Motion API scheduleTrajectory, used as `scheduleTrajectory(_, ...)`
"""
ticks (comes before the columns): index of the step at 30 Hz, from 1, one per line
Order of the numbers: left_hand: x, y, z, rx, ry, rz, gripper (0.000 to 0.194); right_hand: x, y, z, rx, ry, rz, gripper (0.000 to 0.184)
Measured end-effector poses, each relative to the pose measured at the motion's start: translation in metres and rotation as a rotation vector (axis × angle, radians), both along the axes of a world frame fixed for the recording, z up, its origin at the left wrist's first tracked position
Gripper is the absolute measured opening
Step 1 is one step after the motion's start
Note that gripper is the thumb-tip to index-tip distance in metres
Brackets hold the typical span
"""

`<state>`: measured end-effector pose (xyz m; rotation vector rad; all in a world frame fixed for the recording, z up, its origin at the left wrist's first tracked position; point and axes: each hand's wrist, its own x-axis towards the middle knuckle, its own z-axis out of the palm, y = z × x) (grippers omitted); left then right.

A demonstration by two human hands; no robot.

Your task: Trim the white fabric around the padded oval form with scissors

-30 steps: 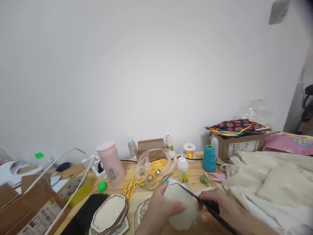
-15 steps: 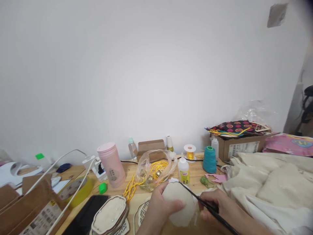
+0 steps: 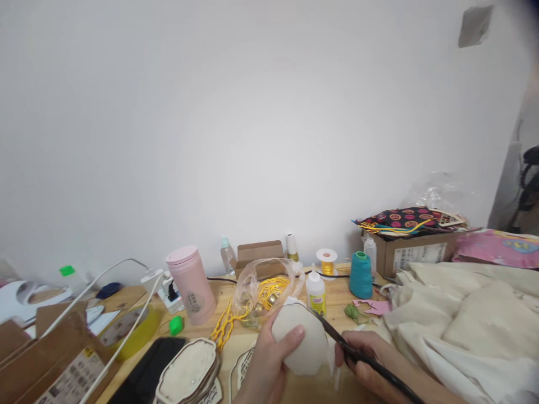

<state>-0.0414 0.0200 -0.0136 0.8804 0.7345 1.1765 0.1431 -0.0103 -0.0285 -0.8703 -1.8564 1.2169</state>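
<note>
My left hand (image 3: 269,362) grips a cream, scallop-edged fabric-covered piece (image 3: 298,336), thumb across its face, holding it tilted above the wooden table (image 3: 337,303). My right hand (image 3: 365,359) is closed round a thin black brush (image 3: 357,354) whose tip reaches the piece's upper right edge. A stack of similar cream-covered shaped pieces (image 3: 187,373) lies at the lower left of my hands. A small white glue bottle (image 3: 315,293) stands just behind the held piece.
A pink tumbler (image 3: 191,285), a plastic bag of yellow cord (image 3: 265,292), a teal thread cone (image 3: 361,275), a gold thread spool (image 3: 327,261) and cardboard boxes (image 3: 415,249) crowd the table. Cream cloth (image 3: 467,320) is heaped at the right. A black phone (image 3: 145,373) lies left.
My left hand has lifted and turned the cream piece a little up and left, thumb sliding higher. The brush in my right hand followed along its right edge.
</note>
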Motion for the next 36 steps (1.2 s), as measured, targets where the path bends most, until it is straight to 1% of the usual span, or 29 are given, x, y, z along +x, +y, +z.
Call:
scheduleTrajectory(2, 0.0003, 0.0009, -0.0017, -0.005, 0.002, 0.023, 0.036, 0.0008, 0.0004, -0.0014, 0.004, 0.002, 0.006, 0.055)
scheduleTrajectory(6, 0.0012, 0.0006, -0.0022, -0.019, 0.017, 0.062, 0.044, 0.0014, 0.0002, -0.0020, 0.010, -0.029, -0.038, 0.052)
scheduleTrajectory(10, 0.0022, -0.0006, -0.0012, -0.030, 0.056, 0.061, 0.053, 0.0021, 0.0009, -0.0034, 0.014, -0.072, -0.072, 0.046)
scheduleTrajectory(12, 0.0028, -0.0006, -0.0015, -0.032, 0.058, 0.055, 0.055, 0.0028, 0.0019, -0.0033, 0.024, -0.132, -0.116, 0.040)
scheduleTrajectory(15, 0.0039, -0.0002, -0.0029, -0.033, 0.050, 0.062, 0.054, 0.0034, 0.0033, -0.0003, 0.065, -0.282, -0.208, 0.034)
scheduleTrajectory(17, 0.0047, -0.0002, -0.0033, -0.033, 0.046, 0.062, 0.054, 0.0030, 0.0034, 0.0029, 0.094, -0.359, -0.261, 0.033)
scheduleTrajectory(19, 0.0052, -0.0004, -0.0029, -0.040, 0.041, 0.070, 0.056, 0.0018, 0.0031, 0.0053, 0.114, -0.387, -0.294, 0.032)
scheduleTrajectory(21, 0.0051, -0.0006, -0.0015, -0.049, 0.038, 0.085, 0.055, 0.0003, 0.0028, 0.0060, 0.071, -0.327, -0.268, 0.035)
scheduleTrajectory(24, 0.0040, -0.0001, 0.0008, -0.042, 0.022, 0.093, 0.051, -0.0013, 0.0027, 0.0041, -0.048, -0.119, -0.158, 0.052)
scheduleTrajectory(27, 0.0022, 0.0016, 0.0013, -0.031, -0.012, 0.079, 0.045, 0.0003, 0.0031, 0.0025, -0.104, -0.009, -0.103, 0.064)
scheduleTrajectory(30, 0.0004, 0.0039, 0.0004, -0.030, -0.047, 0.047, 0.041, 0.0043, 0.0035, 0.0024, -0.108, 0.012, -0.062, 0.066)
scheduleTrajectory(33, -0.0015, 0.0049, -0.0005, -0.043, -0.092, 0.029, 0.040, 0.0064, 0.0028, 0.0014, -0.107, -0.008, -0.025, 0.062)
scheduleTrajectory(36, -0.0034, 0.0035, 0.0000, -0.088, -0.160, 0.022, 0.037, 0.0037, -0.0008, 0.0000, -0.116, 0.007, -0.040, 0.059)
